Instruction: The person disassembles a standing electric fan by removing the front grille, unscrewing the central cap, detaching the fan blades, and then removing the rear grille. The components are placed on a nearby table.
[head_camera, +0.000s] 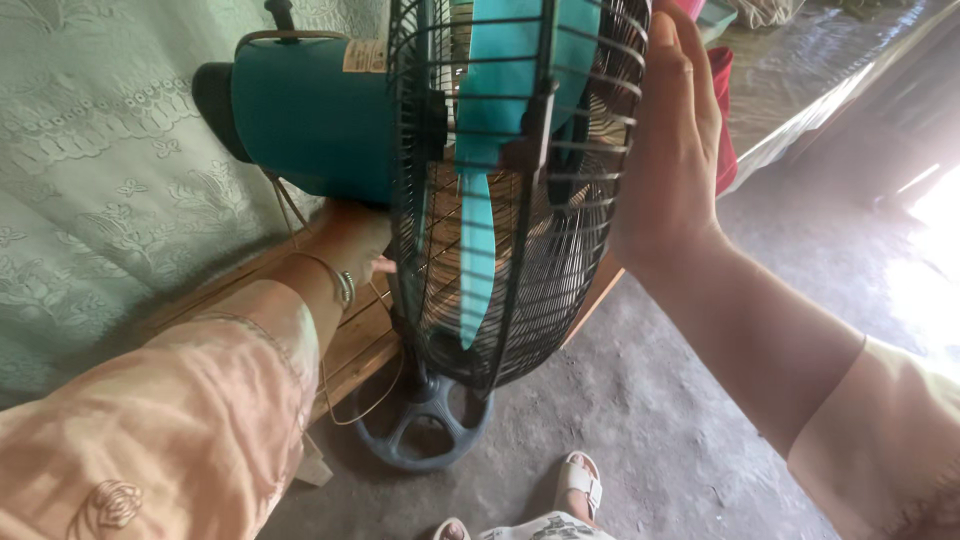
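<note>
Left hand (350, 245) is reaching in behind the fan (480, 180), under the teal motor housing (310, 115), fingers at the back of the wire cage (560, 250); grip is hidden, can't tell if it's closed on anything. Right hand (670, 150) is lying flat and open against the front rim of the cage, palm pressing on the wires, not clamped. Hands are sitting well apart, one each side of the cage. Fan is standing on its round grey base (425, 425) on the concrete floor (650, 430), tilted, just beside a wooden bench (350, 340). Teal blades (480, 160) are showing through the cage. Thin cord (345, 400) is hanging near the base.
</note>
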